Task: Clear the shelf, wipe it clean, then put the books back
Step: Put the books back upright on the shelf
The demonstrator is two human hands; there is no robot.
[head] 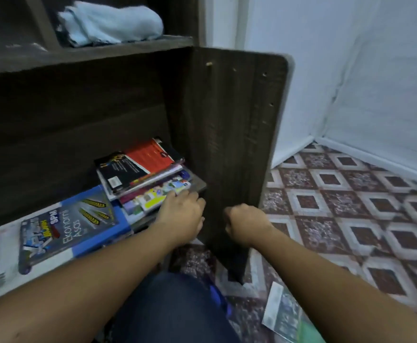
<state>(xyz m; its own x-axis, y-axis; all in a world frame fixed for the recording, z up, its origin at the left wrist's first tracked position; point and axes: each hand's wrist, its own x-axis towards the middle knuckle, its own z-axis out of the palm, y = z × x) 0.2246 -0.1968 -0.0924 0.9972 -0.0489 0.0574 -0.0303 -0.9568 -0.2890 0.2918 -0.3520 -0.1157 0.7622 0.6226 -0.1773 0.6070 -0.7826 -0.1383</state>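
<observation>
Obs., head view. Dark wood shelf unit (83, 58) fills the frame from 9 to 12 o'clock.

Bottom compartment:
- Book stack (140, 167) at the R end, lying flat and skewed, red/black cover on top.
- Colourful book (153, 196) sits lower in the stack, front edge sticking out toward 6.
- Blue book (74, 226), titled "Ekonomi Asas", lies flat at 8 o'clock of the stack, just beside it, on top of a white book (2, 256).

Upper board: light-blue cloth (111, 23), bunched, at 11 of frame.

L hand (180, 215): back up, fingers bent down onto the colourful book's front edge. Thumb hidden, so can't tell whether it grips or only rests.

R hand (245, 224): at 3 o'clock of L hand, apart from it. Fingers curled tight into a fist, nothing seen in it. It is in front of the unit's side panel (232, 120); contact w/ panel unclear.

Floor (351, 206): patterned tiles. Booklet (284, 315) lies flat on it at 5 of frame. Knee (173, 310) in dark denim at 6.
</observation>
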